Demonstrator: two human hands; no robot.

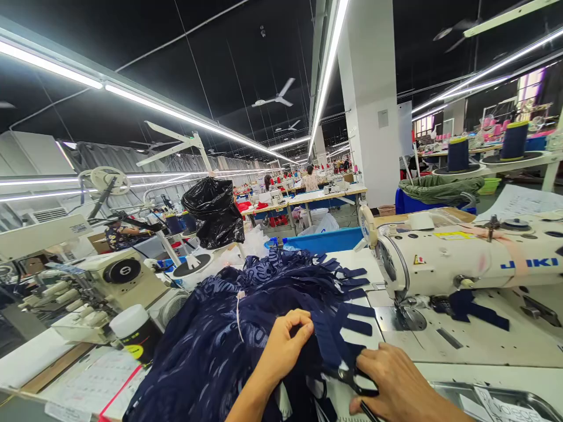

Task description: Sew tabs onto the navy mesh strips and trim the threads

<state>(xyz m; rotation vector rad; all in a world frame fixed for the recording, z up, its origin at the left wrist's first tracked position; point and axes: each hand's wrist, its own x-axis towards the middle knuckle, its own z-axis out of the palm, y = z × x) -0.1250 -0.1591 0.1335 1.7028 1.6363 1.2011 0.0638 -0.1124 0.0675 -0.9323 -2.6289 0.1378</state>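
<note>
A large heap of navy patterned fabric (197, 328) covers the table before me, with several navy strips (352, 313) fanning out on its right side. My left hand (288, 340) is closed, thumb against fingers, at a navy strip (325, 343) that hangs from the heap. Black-handled scissors (363, 387) are in my right hand (389, 375), its fingers through and around the handles. Their blades point left, close against the navy fabric below my left hand. How far the blades are apart is hard to see.
A white JUKI sewing machine (466, 258) stands at the right, a dark navy scrap (477, 308) on its bed. In the lower right corner lies a metal tray (519, 404). To the left are a black-and-white canister (136, 334) and another machine (109, 275). A black bag (213, 211) stands behind.
</note>
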